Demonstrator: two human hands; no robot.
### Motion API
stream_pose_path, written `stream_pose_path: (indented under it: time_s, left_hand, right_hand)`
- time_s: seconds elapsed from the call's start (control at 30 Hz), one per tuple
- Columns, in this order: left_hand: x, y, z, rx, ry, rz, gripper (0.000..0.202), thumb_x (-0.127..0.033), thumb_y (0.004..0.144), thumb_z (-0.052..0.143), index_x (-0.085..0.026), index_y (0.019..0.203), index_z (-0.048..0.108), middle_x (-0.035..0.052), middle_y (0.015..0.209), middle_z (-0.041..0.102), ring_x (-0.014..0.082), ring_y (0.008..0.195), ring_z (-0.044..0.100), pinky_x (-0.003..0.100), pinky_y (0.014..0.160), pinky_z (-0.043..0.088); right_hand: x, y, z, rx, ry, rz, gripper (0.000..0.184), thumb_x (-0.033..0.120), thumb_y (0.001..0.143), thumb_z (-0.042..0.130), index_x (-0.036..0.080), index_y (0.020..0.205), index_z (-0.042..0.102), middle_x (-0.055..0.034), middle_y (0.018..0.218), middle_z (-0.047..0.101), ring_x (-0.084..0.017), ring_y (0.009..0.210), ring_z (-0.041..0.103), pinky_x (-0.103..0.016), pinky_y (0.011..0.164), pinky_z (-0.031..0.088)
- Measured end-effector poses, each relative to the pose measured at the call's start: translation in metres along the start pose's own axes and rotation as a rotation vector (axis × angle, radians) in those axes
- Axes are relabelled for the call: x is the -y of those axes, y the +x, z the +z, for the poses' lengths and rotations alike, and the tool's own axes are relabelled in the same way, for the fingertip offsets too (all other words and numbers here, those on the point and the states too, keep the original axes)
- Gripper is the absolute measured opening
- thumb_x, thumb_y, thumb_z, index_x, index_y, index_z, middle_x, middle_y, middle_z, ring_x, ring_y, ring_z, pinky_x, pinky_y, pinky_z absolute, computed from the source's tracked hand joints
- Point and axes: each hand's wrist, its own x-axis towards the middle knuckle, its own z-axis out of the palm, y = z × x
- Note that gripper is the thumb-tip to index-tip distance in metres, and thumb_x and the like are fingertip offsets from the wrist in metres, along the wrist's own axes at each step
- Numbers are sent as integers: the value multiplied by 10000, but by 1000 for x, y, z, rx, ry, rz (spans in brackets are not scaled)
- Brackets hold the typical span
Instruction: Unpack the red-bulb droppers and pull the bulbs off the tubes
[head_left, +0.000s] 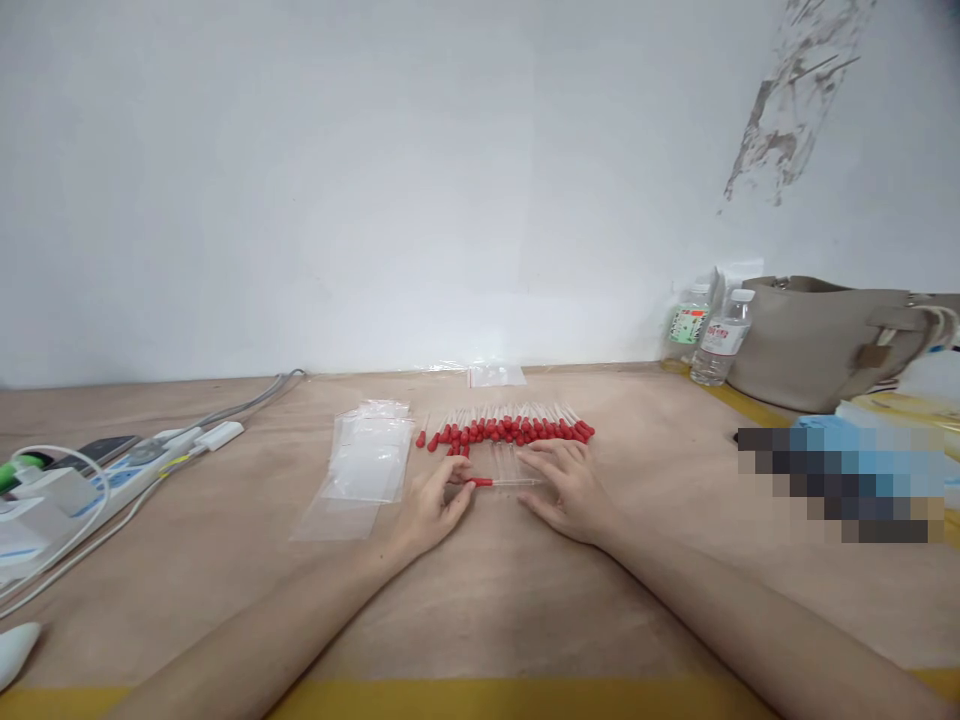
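Observation:
My left hand (439,503) pinches the red bulb of a dropper (510,483), whose clear tube points to the right. Near the tube's far end is my right hand (568,490), thumb and fingers apart; I see nothing gripped in it. Between the hands, under the dropper, lies a clear plastic bag (504,462). Just beyond my fingers a row of droppers with red bulbs (517,430) is spread out, clear tubes pointing toward the wall. To the left of my left hand several clear bags (367,460) lie stacked and overlapping.
At the left are a power strip (124,485) with cables, a phone (94,452) and a white object (16,650) at the edge. Two plastic bottles (721,340) and a grey-beige handbag (806,340) stand at the back right. Another bag (497,376) lies by the wall.

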Motion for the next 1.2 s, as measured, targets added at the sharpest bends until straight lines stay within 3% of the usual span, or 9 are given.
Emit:
stream_pose_path:
  time_s: [0.2, 0.3, 0.43, 0.53, 0.63, 0.8, 1.0, 1.2]
  left_hand:
    - [-2, -1, 2, -74, 103, 233, 163, -204, 808, 478, -174, 967, 498, 43, 884, 622, 140, 816, 600, 258, 729, 488]
    - [-3, -2, 2, -85, 119, 277, 180, -195, 816, 467, -178, 992, 494, 44, 878, 617, 140, 818, 597, 260, 744, 486]
    - [-6, 2, 5, -24, 146, 275, 352, -227, 804, 490, -172, 1148, 437, 108, 1122, 511, 194, 1054, 493, 342, 883, 435]
    - [-7, 7, 8, 4, 206, 329, 303, -288, 784, 533, -196, 1072, 526, 110, 1218, 424, 244, 1166, 374, 418, 942, 371]
    - [-7, 10, 11, 3, 255, 389, 163, -272, 798, 520, -204, 924, 598, 86, 1132, 483, 238, 1128, 398, 437, 932, 361]
    - [-7, 10, 11, -9, 274, 442, 136, -234, 807, 509, -196, 904, 596, 67, 1031, 536, 209, 1049, 441, 416, 915, 361]
    - [-12, 10, 8, 46, 284, 390, 159, -266, 817, 491, -190, 924, 581, 58, 966, 573, 184, 985, 477, 393, 925, 340]
    - [-18, 11, 4, 128, 314, 380, 175, -251, 849, 428, -193, 830, 592, 30, 875, 613, 166, 944, 508, 404, 963, 277]
  right_hand:
    - [2, 0, 4, 82, 16, -69, 257, 385, 801, 502, 235, 988, 595, -37, 852, 618, -173, 854, 485, -405, 873, 248]
    - [2, 0, 6, 93, 33, -98, 206, 346, 823, 486, 241, 947, 613, -13, 751, 622, -145, 793, 491, -395, 884, 229]
    - [2, 0, 9, 70, 39, -120, 171, 302, 831, 479, 248, 902, 626, 9, 657, 603, -126, 733, 485, -387, 886, 227]
    - [5, 1, 10, 39, 35, -143, 162, 291, 825, 487, 246, 877, 634, 10, 630, 592, -127, 718, 482, -389, 882, 233]
    - [8, 2, 11, 21, 42, -170, 164, 280, 823, 488, 239, 884, 635, 8, 631, 591, -124, 712, 484, -386, 888, 237]
    - [12, 2, 12, 32, 37, -186, 195, 332, 821, 493, 230, 923, 626, 8, 624, 594, -121, 694, 488, -386, 891, 236]
    - [14, 3, 10, 59, 26, -199, 194, 289, 844, 450, 225, 881, 630, 9, 606, 581, -120, 671, 476, -375, 871, 253]
    - [14, 2, 10, 63, 42, -219, 213, 271, 850, 430, 196, 789, 620, 9, 577, 538, -116, 649, 434, -335, 812, 279]
